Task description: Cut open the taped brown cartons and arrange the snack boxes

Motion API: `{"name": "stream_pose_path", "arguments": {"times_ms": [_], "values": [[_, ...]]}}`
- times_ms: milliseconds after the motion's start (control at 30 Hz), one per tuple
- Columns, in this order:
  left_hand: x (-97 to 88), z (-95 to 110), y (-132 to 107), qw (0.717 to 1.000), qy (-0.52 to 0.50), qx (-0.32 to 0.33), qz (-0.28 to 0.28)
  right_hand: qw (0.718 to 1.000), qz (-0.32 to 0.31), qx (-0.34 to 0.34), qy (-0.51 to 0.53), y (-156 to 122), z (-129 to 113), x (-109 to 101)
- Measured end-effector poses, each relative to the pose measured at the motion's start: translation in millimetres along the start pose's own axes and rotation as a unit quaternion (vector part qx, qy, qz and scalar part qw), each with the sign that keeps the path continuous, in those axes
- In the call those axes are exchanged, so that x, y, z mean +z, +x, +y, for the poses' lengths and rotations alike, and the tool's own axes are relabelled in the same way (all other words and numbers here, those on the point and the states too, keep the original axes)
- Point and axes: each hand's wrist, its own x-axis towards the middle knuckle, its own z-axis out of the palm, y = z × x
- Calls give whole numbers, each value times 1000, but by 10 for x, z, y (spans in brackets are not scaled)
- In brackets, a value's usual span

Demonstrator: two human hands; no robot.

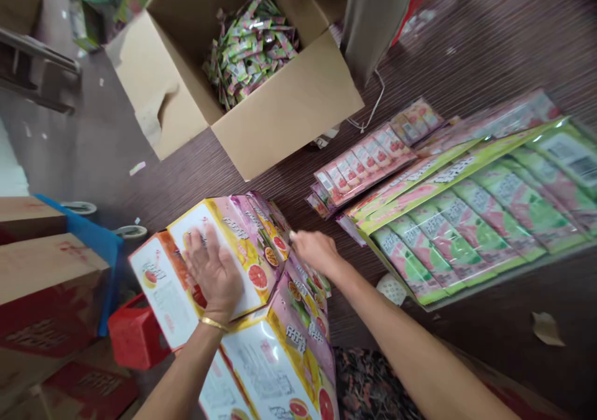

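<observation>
— Your forearms come in from the bottom edge of the head view, and right under them sits the stack of printed display boxes (261, 295), at the near edge of the dark table (489, 34).

— How far along does the work look?

— Partway, I'd judge. Several folded boxes are already piled beside and under the top one, flat packs (466, 214) lie in rows on the right of the table, and the open carton (280, 115) beyond the stack is still heaped with small sachets (252, 46). So plenty seems left.

— And my hands?

— Your left hand (212, 270) lies flat on the top box, fingers spread, palm pressing its yellow-and-white face; it grips nothing. Your right hand (314, 250) is at the box's far right corner, fingers curled together against the pink edge. Whether they actually pinch a flap there, I cannot tell; the fingertips are blurred.

— Anything else close by?

— Red-printed cartons (46, 295) stand at your left.
</observation>
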Motion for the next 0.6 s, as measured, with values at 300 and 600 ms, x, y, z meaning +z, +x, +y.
{"name": "stream_pose_path", "arguments": {"times_ms": [300,600], "values": [[4,-53,-6,999,9,38,7,996,-60,-64,4,618,-32,374],[9,-110,-33,999,-6,41,9,999,1,27,30,1159,181,331]]}}
